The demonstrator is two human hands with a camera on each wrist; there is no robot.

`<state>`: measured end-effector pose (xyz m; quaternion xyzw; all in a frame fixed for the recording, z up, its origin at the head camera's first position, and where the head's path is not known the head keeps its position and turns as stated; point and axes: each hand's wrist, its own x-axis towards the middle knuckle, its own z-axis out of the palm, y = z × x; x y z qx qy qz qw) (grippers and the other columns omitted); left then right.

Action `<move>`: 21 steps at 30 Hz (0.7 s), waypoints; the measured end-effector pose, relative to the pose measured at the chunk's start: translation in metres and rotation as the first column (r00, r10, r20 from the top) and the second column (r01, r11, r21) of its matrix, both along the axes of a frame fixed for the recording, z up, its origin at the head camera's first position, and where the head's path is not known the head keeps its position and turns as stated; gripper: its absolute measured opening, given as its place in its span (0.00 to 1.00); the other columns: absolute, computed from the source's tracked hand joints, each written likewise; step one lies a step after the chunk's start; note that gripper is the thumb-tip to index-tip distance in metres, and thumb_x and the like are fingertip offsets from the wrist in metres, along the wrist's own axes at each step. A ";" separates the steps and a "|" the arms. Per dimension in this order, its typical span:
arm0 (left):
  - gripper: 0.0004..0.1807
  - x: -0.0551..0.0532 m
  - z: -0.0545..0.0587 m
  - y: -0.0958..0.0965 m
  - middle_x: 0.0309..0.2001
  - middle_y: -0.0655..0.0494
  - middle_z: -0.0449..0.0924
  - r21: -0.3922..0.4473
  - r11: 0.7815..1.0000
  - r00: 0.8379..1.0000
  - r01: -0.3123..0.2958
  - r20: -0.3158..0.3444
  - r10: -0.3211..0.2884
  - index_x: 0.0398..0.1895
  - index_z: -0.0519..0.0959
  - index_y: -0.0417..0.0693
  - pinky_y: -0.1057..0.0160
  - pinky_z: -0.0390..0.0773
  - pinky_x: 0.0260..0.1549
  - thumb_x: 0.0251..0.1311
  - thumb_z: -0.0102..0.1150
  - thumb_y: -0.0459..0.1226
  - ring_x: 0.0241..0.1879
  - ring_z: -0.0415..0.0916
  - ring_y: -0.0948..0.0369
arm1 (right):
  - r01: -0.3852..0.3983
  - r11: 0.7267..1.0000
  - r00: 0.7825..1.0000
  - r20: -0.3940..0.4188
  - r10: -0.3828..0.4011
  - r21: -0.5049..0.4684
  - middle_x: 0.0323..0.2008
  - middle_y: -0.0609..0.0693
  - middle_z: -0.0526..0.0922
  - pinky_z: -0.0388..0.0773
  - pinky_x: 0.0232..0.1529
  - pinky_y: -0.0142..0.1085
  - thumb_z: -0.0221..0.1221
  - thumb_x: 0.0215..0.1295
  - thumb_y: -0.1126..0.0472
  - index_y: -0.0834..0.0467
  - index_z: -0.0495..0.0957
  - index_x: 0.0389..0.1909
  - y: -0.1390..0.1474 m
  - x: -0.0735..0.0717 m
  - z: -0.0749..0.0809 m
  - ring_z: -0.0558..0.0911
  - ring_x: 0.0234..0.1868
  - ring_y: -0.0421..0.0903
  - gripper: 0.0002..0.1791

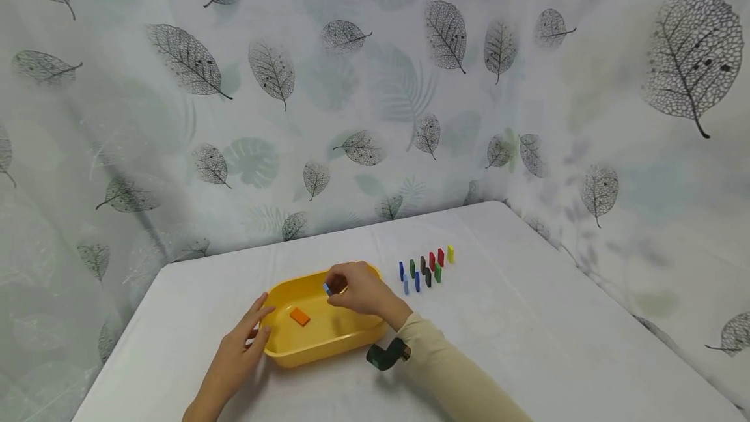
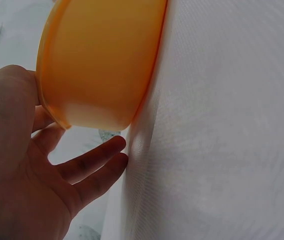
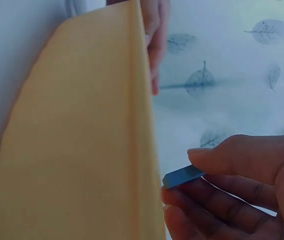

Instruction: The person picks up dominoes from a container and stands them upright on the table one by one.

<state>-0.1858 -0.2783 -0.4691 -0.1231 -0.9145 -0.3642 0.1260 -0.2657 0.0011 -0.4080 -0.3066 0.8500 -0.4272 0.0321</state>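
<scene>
A yellow plastic basin stands on the table, with an orange block lying flat on its floor. My left hand holds the basin's left rim; in the left wrist view two of its fingers stretch out below the basin wall. Over the basin, toward its far side, my right hand pinches a small light blue block between thumb and fingers. One end of that block sticks out past the fingertips, close to the rim in the right wrist view.
Right of the basin, several thin blocks stand upright in two slanting rows, among them a yellow block, a red block and a light blue block. A leaf-printed curtain rises behind the white table.
</scene>
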 end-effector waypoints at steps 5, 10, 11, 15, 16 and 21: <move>0.21 -0.001 0.000 -0.001 0.79 0.48 0.59 -0.002 1.000 1.000 0.005 -0.005 -0.005 0.71 0.74 0.44 0.47 0.85 0.46 0.78 0.54 0.35 0.53 0.82 0.45 | 0.005 1.000 1.000 -0.005 -0.005 0.006 0.34 0.42 0.83 0.82 0.43 0.28 0.72 0.63 0.68 0.57 0.84 0.42 0.012 -0.002 0.007 0.81 0.37 0.38 0.09; 0.21 -0.001 -0.001 -0.001 0.79 0.49 0.59 -0.011 1.000 1.000 0.003 0.000 -0.003 0.72 0.74 0.44 0.48 0.86 0.45 0.79 0.53 0.36 0.52 0.82 0.46 | 0.001 1.000 1.000 -0.013 -0.001 0.013 0.33 0.42 0.83 0.82 0.44 0.29 0.73 0.61 0.68 0.55 0.84 0.40 0.025 -0.006 0.012 0.82 0.36 0.39 0.10; 0.21 -0.001 -0.001 -0.001 0.80 0.49 0.59 -0.014 1.000 1.000 -0.001 0.004 0.001 0.72 0.74 0.45 0.48 0.86 0.45 0.79 0.53 0.36 0.52 0.82 0.46 | -0.001 1.000 1.000 -0.010 0.002 0.010 0.33 0.42 0.83 0.82 0.45 0.29 0.73 0.61 0.68 0.55 0.83 0.39 0.027 -0.007 0.014 0.82 0.36 0.39 0.10; 0.21 -0.001 -0.001 -0.001 0.80 0.51 0.58 -0.015 1.000 1.000 -0.003 0.010 0.003 0.72 0.74 0.45 0.49 0.86 0.45 0.79 0.53 0.36 0.51 0.82 0.47 | -0.001 1.000 1.000 -0.014 0.001 0.005 0.33 0.42 0.84 0.83 0.45 0.31 0.73 0.61 0.69 0.56 0.83 0.39 0.035 -0.009 0.019 0.83 0.36 0.40 0.10; 0.21 -0.001 -0.001 0.000 0.80 0.51 0.58 -0.017 1.000 1.000 -0.002 0.011 0.002 0.72 0.74 0.45 0.49 0.86 0.45 0.79 0.53 0.36 0.51 0.82 0.47 | 0.003 1.000 1.000 -0.016 -0.003 0.004 0.33 0.42 0.84 0.83 0.45 0.31 0.73 0.61 0.69 0.56 0.83 0.38 0.037 -0.010 0.020 0.83 0.36 0.40 0.10; 0.21 -0.002 0.001 0.001 0.80 0.51 0.58 -0.019 1.000 1.000 -0.002 0.014 0.003 0.72 0.73 0.45 0.49 0.86 0.45 0.79 0.52 0.36 0.51 0.82 0.47 | 0.019 1.000 0.999 -0.034 -0.018 0.010 0.33 0.42 0.84 0.84 0.45 0.32 0.73 0.61 0.68 0.56 0.84 0.39 0.046 -0.011 0.025 0.84 0.37 0.40 0.09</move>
